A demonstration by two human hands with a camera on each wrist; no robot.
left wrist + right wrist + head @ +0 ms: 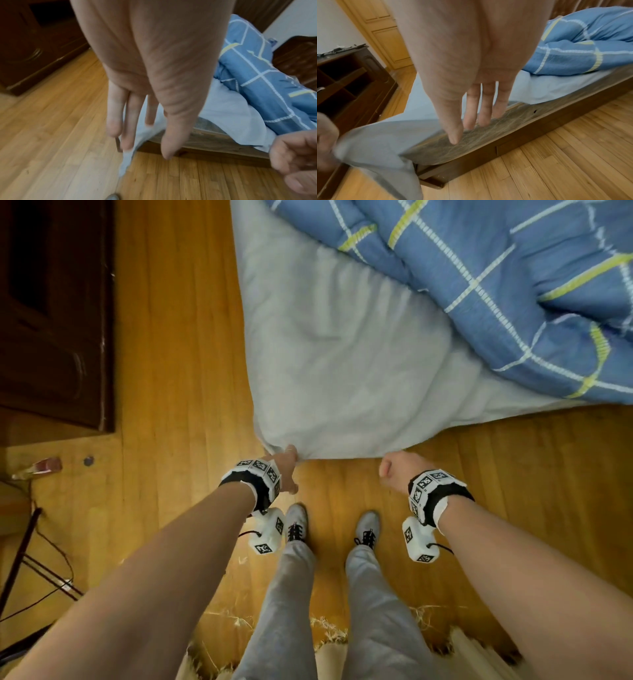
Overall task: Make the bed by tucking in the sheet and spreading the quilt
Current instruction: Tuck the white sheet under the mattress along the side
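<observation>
- Grey soft-knit trousers [291, 611] and grey laced shoes [297, 522] at 6 o'clock, planted on the floor [191, 337] of glossy honey-coloured wooden strips.
- Black-and-white wrist bands [255, 474] with printed square markers on both forearms, and a white marker block hanging under each.
- Left hand [286, 470] at 7 o'clock of the bed corner: fingers long and nearly straight, with a fold of the sheet [342, 364] pinched between fingers and thumb in the left wrist view.
- Right hand [399, 472] at 5 o'clock of the same corner, against the sheet hem. Knuckles bunched in the head view, fingers [485, 108] straight in its own wrist view. Grip on the cloth: cannot tell.
- Sheet pale grey, thin and softly creased, drawn off the corner toward the feet as a slack flap, hem loose above the floor and not tucked.
- Mattress edge [471, 142] bared below the lifted cloth: flat, coarse, fibrous brown-grey face.
- Bed frame [539, 135] underneath, dark stained wood with straight rails.
- Quilt [513, 285] at 1 to 2 o'clock, well back on the bed: padded blue cotton, white and yellow grid lines, heaped in thick rolls, not spread.
- Cabinet [51, 320] at 10 o'clock, dark polished wood with moulded panels, apart from the bed.
</observation>
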